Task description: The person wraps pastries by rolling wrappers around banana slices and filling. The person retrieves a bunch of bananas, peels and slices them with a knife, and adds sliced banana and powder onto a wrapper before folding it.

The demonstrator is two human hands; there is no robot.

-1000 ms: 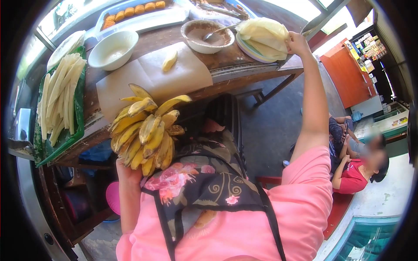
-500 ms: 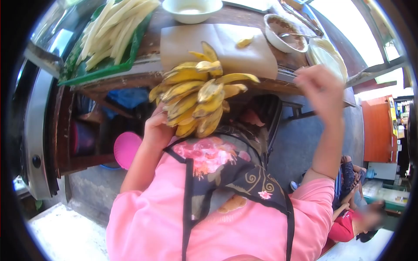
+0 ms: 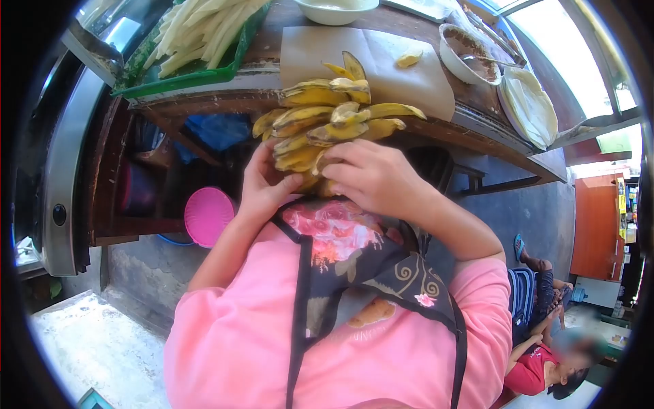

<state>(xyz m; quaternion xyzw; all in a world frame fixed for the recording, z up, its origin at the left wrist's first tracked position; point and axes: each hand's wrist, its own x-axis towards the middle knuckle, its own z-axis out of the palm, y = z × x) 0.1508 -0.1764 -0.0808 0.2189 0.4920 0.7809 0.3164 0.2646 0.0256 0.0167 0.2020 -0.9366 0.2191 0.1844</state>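
Observation:
A large bunch of yellow bananas (image 3: 320,117) with dark marks is held up before my apron at the table's front edge. My left hand (image 3: 264,187) is closed on its lower left side, thumb toward me. My right hand (image 3: 378,176) has its fingers curled around a banana at the lower right of the bunch; its fingertips are partly hidden. Behind the bunch, brown paper (image 3: 306,54) lies on the table, with one small yellow banana piece (image 3: 409,60) on it.
A green tray (image 3: 246,44) of long pale strips stands at the left. A white bowl (image 3: 337,12), a bowl of brown powder (image 3: 470,51) with a spoon and a stack of pale wrappers (image 3: 531,112) are on the table. Below hangs a pink basket (image 3: 208,217). A person (image 3: 535,365) sits at right.
My right hand has come down and left from the raised position at the right, onto the bunch. My left hand still holds the bananas. The view has shifted slightly.

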